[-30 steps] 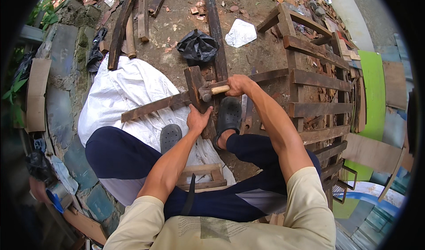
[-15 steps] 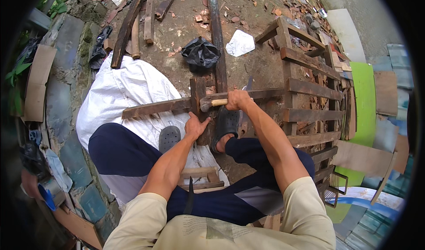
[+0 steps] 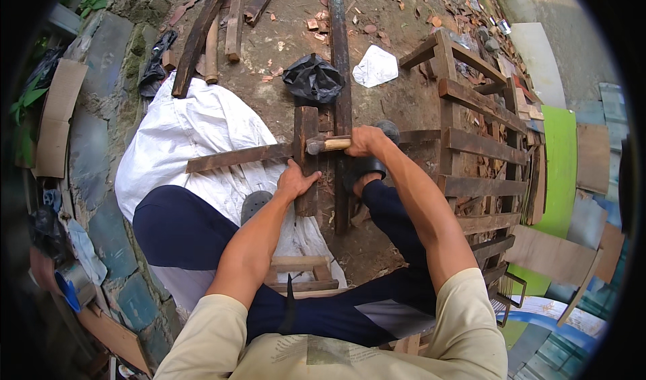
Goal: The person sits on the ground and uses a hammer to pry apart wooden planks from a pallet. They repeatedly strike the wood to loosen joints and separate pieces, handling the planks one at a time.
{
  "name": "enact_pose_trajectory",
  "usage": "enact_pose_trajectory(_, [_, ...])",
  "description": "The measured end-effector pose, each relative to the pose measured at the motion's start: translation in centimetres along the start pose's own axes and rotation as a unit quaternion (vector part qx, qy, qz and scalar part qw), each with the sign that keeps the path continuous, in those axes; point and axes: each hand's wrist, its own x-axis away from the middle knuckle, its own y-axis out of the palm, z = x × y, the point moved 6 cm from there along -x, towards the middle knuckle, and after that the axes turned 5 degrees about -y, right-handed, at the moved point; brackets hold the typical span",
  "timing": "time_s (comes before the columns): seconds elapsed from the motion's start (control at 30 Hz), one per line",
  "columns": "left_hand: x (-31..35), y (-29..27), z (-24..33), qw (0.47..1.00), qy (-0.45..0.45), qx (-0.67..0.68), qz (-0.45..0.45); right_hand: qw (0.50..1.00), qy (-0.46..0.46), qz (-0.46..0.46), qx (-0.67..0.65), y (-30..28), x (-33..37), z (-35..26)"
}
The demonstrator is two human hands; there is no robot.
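Observation:
My right hand (image 3: 365, 142) is wrapped round the wooden handle of a hammer (image 3: 336, 144). Its metal head lies over a short dark board (image 3: 306, 195), near the middle of that board. Lower down, my left hand (image 3: 296, 181) grips the short board, with the thumb across its face and the other fingers at its left edge. A long, thin wooden strip (image 3: 235, 158) runs crosswise and meets the short board. Whether the two are joined cannot be seen. My shod right foot (image 3: 369, 171) is to the right, beneath my right hand.
A white sack (image 3: 188, 127) spreads on the left. Ahead are a black plastic bag (image 3: 313, 78), a long dark beam (image 3: 340, 43) and loose timber (image 3: 195, 40). A slatted wooden frame (image 3: 481, 144) stands to the right. Beside the left wall (image 3: 101, 151) lies cardboard (image 3: 59, 117).
The short board has straightened and shows more of its face. My right foot has shifted forward and right. The hammer stays in my right hand, its head now over the board.

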Motion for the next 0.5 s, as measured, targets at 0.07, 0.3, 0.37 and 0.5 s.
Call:
enact_pose_trajectory(0.07, [0.3,0.1,0.9,1.000,0.003,-0.002,-0.010,0.999,-0.027,-0.021,0.001,0.9,-0.4,1.1])
enact_pose_trajectory(0.3, [-0.5,1.1,0.1,0.998,-0.004,0.065,0.022,0.996,-0.064,0.000,-0.053,-0.6,1.1,2.9])
enact_pose_trajectory(0.37, [-0.7,1.3,0.3,0.998,0.005,0.060,0.018,0.997,-0.044,0.015,-0.060,-0.1,0.8,3.7])
enact_pose_trajectory(0.5, [-0.7,1.5,-0.1,0.999,-0.002,0.031,0.013,0.998,-0.045,0.008,-0.044,-1.0,1.3,2.6])
